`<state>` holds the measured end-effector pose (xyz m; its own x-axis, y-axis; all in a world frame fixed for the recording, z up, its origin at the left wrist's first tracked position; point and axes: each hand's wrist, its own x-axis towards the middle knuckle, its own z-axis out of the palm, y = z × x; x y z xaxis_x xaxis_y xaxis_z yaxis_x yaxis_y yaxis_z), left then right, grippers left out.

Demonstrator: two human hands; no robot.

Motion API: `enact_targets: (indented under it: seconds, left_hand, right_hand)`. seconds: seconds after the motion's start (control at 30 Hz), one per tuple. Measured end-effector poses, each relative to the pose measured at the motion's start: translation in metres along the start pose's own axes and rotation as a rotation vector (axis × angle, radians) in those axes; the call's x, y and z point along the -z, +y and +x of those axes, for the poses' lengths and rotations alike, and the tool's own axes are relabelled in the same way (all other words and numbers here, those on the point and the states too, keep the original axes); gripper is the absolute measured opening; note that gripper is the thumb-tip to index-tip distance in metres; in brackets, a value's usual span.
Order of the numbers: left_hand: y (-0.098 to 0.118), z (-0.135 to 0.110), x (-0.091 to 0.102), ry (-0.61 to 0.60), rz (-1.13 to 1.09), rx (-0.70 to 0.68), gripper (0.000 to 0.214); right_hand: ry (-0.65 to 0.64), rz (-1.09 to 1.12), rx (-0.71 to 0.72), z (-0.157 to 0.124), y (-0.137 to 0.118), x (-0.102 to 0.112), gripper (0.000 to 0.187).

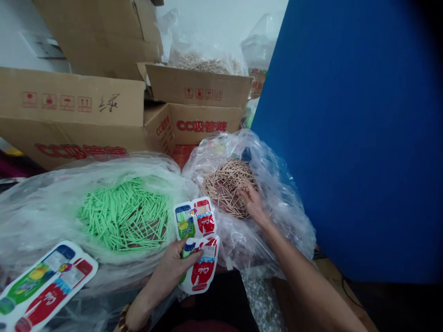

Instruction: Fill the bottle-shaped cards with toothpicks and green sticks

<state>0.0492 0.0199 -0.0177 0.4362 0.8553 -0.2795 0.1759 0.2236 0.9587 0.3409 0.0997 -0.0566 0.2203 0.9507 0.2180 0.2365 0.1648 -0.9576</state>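
Observation:
My left hand [175,262] is closed round bottle-shaped candy packs [205,267] printed with Cola and Sprite pictures; one sits above the other, their edges overlapping. Green sticks show in the upper pack's left window and brown ones in its right. My right hand [254,204] reaches into a clear plastic bag of thin brown candy sticks [223,184], its fingers drawn together at the pile on what look like a few sticks. Left of it, a second clear bag holds green candy sticks [121,212]. More Cola and Sprite packs [48,288] lie at the lower left.
Open cardboard boxes with red print, one at the left [79,133] and one in the middle [204,122], stand behind the bags. Another bag of pale sticks [207,62] is farther back. A large blue panel [353,138] blocks the right side.

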Motion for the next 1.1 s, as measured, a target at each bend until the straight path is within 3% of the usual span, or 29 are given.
enact_targets:
  seconds: [0.13, 0.23, 0.43, 0.67, 0.8, 0.97, 1.1]
  left_hand:
    - [-0.002, -0.002, 0.0, 0.004, -0.015, 0.005, 0.025]
    - [-0.001, -0.004, 0.001, 0.001, -0.037, -0.009, 0.023]
    - [0.001, -0.004, 0.002, -0.009, -0.089, 0.03, 0.022]
    - [-0.002, 0.0, -0.002, -0.018, -0.13, 0.028, 0.024]
    - [0.004, 0.004, -0.004, -0.047, -0.231, 0.047, 0.026]
    - [0.02, 0.017, -0.012, -0.062, -0.275, 0.025, 0.02]
    - [0.028, 0.026, -0.016, -0.117, -0.305, -0.006, 0.019]
  right_hand:
    - [-0.126, -0.067, -0.022, -0.022, 0.002, -0.016, 0.019]
    - [-0.151, -0.014, -0.061, -0.033, 0.008, -0.024, 0.021]
    - [-0.015, 0.092, -0.085, -0.016, 0.015, -0.006, 0.028]
    - [-0.027, 0.129, -0.153, -0.02, 0.016, 0.003, 0.029]
    - [0.044, 0.22, -0.16, -0.01, -0.004, 0.003, 0.031]
    - [0.089, 0.75, -0.164, -0.007, -0.05, -0.004, 0.019]
    - [0.034, 0.98, -0.212, -0.024, -0.078, -0.023, 0.011]
